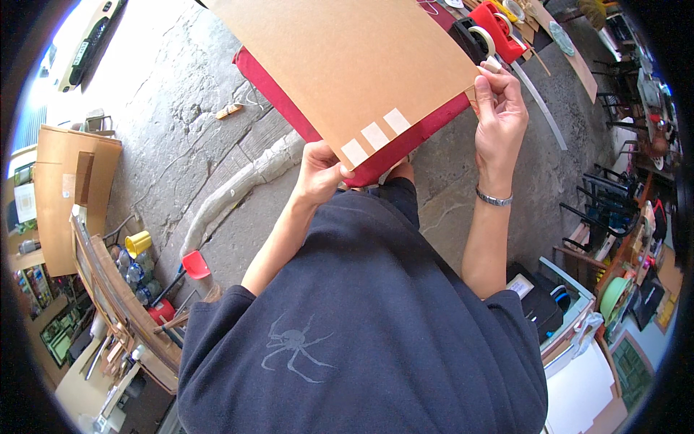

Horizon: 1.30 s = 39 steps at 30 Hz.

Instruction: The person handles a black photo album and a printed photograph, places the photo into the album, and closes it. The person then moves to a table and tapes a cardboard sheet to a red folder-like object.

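Observation:
A large brown cardboard sheet [347, 58] lies tilted over a dark red cloth-covered surface [434, 124]. Three short white tape strips [375, 135] sit side by side at its near left edge. My left hand [320, 173] grips the sheet's near left corner, thumb by the first strip, its other fingers partly hidden. My right hand [500, 105] is closed at the right corner, thumb and fingers pinching the sheet's edge. A small white bit shows at its fingertips, too small to name. Just beyond stand a red tape dispenser [499, 32] and a black tape dispenser [468, 36].
On the left, cardboard panels [76, 195] lean near a yellow cup-like container [137, 244] and a red dustpan-like scoop [195, 265]. A pale ridge [235, 189] crosses the concrete floor. Black chairs [600, 206] and a cluttered bench with a green basin [614, 298] line the right.

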### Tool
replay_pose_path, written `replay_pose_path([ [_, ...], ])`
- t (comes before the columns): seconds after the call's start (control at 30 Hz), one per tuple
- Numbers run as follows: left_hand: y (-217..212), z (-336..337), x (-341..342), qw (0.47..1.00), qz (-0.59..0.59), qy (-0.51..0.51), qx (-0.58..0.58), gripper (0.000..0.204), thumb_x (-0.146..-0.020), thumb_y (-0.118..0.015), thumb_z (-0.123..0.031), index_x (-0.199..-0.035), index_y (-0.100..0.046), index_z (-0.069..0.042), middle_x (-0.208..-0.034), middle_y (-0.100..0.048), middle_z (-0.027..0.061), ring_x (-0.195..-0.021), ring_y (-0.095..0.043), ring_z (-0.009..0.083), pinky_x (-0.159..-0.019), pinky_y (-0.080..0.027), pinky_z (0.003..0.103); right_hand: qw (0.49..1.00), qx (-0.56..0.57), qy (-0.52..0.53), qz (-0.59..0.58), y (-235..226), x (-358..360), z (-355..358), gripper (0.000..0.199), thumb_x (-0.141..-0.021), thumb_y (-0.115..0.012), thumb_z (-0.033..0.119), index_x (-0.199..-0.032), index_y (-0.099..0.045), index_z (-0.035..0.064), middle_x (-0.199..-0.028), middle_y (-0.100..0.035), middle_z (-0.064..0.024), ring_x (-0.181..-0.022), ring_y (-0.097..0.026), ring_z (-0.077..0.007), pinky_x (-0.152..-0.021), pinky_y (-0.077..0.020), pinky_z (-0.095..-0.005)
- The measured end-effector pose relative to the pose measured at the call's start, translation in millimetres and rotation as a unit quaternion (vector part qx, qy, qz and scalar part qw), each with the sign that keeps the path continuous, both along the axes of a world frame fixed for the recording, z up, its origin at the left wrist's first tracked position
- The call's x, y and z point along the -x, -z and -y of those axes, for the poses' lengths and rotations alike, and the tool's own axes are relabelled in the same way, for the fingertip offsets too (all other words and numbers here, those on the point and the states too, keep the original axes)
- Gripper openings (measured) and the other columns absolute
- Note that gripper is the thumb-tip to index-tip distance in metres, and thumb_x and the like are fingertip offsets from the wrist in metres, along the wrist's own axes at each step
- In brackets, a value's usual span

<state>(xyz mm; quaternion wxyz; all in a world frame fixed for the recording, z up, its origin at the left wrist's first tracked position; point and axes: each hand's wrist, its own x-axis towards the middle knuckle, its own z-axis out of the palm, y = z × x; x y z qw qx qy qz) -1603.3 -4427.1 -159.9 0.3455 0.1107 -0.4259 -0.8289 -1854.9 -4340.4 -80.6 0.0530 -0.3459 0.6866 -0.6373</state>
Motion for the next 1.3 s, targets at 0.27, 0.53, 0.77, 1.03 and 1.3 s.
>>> replay_pose_path([
  [0.27, 1.3, 4.3, -1.6, 0.999, 0.013, 0.024, -0.045, 0.044, -0.073, -0.087, -0.024, -0.105, -0.071, 0.001, -0.096, -0.074, 0.0073, -0.088, -0.067, 0.0132, -0.081, -0.053, 0.029, 0.990, -0.054, 0.023, -0.129, -3.3, 23.8, -9.8, 0.014, -0.095, -0.065, 0.015, -0.104, -0.069, 0.0053, -0.109, -0.062, -0.0048, -0.088, -0.059, -0.0114, -0.077, -0.0491, -0.0238],
  [0.53, 48.8, 30.4, -14.6, 0.980, -0.014, 0.079, -0.182, 0.062, -0.098, -0.046, -0.041, -0.144, -0.037, 0.000, -0.144, -0.047, 0.0157, -0.126, -0.053, 0.0291, -0.103, -0.045, 0.043, 0.968, 0.042, -0.084, 0.233, -36.8, -44.2, -25.8, 0.027, -0.096, -0.060, 0.004, -0.110, -0.036, 0.0058, -0.089, -0.065, -0.0122, -0.074, -0.063, -0.0129, -0.067, -0.0532, -0.0240],
  [0.77, 49.4, 29.8, 15.6, 0.977, 0.019, 0.099, -0.187, 0.070, -0.096, -0.051, -0.050, -0.144, -0.038, -0.002, -0.139, -0.052, 0.0170, -0.122, -0.057, 0.0283, -0.098, -0.051, 0.041, 0.949, -0.031, -0.110, 0.293, -46.2, -66.2, -6.0, 0.034, -0.093, -0.062, 0.001, -0.096, -0.030, 0.0097, -0.078, -0.062, -0.0080, -0.066, -0.060, -0.0074, -0.054, -0.0485, -0.0188],
  [1.03, 34.5, 19.3, 28.4, 0.981, 0.013, 0.110, -0.157, 0.069, -0.095, -0.054, -0.048, -0.142, -0.040, -0.001, -0.134, -0.055, 0.0179, -0.116, -0.061, 0.0284, -0.092, -0.056, 0.040, 0.951, -0.078, -0.093, 0.283, -51.7, -69.0, -0.4, 0.036, -0.091, -0.066, 0.001, -0.095, -0.031, 0.0096, -0.074, -0.059, -0.0054, -0.063, -0.058, -0.0050, -0.052, -0.0472, -0.0182],
  [1.3, 33.4, 17.4, 32.1, 0.980, -0.003, 0.109, -0.169, 0.066, -0.094, -0.058, -0.044, -0.141, -0.042, 0.000, -0.132, -0.056, 0.0173, -0.112, -0.063, 0.0267, -0.090, -0.056, 0.038, 0.949, -0.078, -0.079, 0.294, -55.0, -71.1, 5.0, 0.037, -0.090, -0.068, 0.001, -0.093, -0.032, 0.0097, -0.072, -0.058, -0.0047, -0.063, -0.057, -0.0044, -0.051, -0.0463, -0.0179],
])
